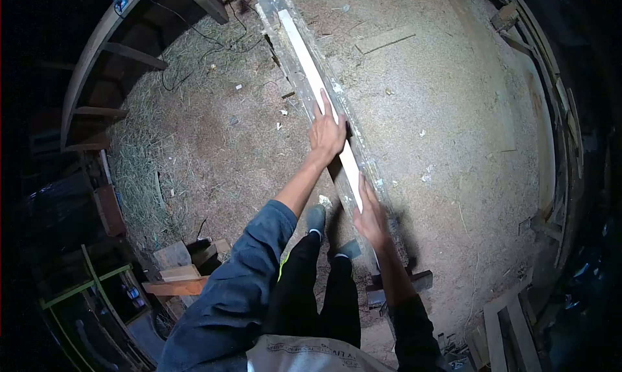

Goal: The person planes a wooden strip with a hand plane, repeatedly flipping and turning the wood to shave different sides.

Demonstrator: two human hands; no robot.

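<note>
on the bench (287,52), left hand (328,132) and right hand (370,220) touch the white strip (350,164) well apart, maybe to steady it, but squeezing can't be told.

The left hand (328,133) and right hand (371,220) are bare, and so are both forearms. The left sleeve (227,294) is a dark slate blue, loose and heavily creased, and ends in a plain cuff. The right sleeve (413,326) looks almost black in the shadow. At the near edge, the shirt front (304,357) is pale grey, with a line of small dark lettering too blurred to read in full. The trousers (299,284) are black, with a bright yellow-green strip (282,267) along the left side. The shoes (316,218) are dull grey-green with rounded toes, and a pale band shows at each ankle.
</note>
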